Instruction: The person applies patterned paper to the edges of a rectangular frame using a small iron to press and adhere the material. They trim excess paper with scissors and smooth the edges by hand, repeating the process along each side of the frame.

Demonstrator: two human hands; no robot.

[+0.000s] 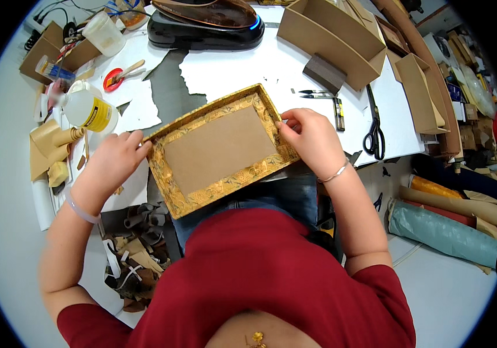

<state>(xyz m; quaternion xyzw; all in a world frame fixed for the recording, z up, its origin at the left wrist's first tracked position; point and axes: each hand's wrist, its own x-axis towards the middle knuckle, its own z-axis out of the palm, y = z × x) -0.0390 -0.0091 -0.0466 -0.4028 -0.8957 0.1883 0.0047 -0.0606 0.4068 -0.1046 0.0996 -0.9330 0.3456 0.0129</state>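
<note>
A shallow rectangular box [219, 153] lies tilted in front of me, partly over the table's near edge. Gold patterned covering wraps its walls and borders its inside, leaving a bare brown board panel in the middle. At its left corner my left hand [119, 155] is closed, thumb and fingers pinching the wall. My right hand [311, 139] grips the opposite wall on the right, thumb on the inner side and fingers curled.
Black scissors [374, 130] and a dark block [324, 73] lie to the right, near cardboard boxes [332, 35]. A black machine [206, 28] stands at the back. Left are a glue bottle [90, 110] and a brush on a red lid [112, 80]. Scraps [138, 255] fill the lower left.
</note>
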